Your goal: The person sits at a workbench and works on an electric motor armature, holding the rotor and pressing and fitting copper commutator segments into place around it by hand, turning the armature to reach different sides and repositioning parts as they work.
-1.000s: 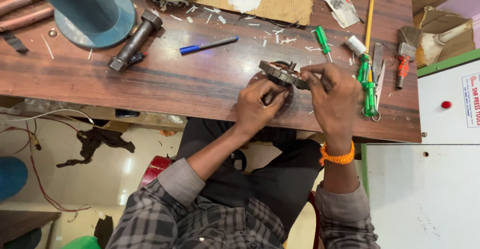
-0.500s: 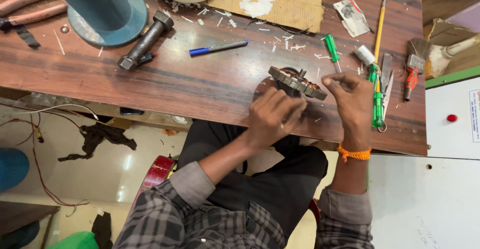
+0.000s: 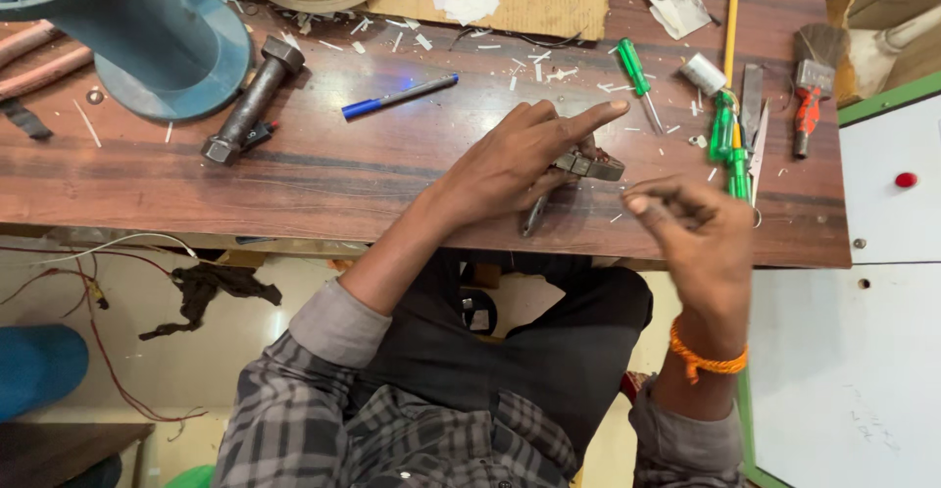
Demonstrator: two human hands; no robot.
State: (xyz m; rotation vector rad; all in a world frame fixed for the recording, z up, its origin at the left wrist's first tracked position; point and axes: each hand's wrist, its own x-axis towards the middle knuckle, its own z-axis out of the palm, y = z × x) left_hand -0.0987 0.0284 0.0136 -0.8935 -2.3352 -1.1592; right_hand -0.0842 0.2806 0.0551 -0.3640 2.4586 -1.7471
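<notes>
my left hand [image 3: 515, 160] pins the small metal part [image 3: 586, 165] on the counter [image 3: 323, 170], steadying it; right hand [image 3: 696, 228] at 4 o'clock, loosely curled, empty.

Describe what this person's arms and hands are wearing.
Both hands are bare, no gloves. The left hand and right hand come out of grey-and-black plaid shirt sleeves with plain grey cuffs, pushed up the forearms. An orange thread band circles the right wrist.
</notes>
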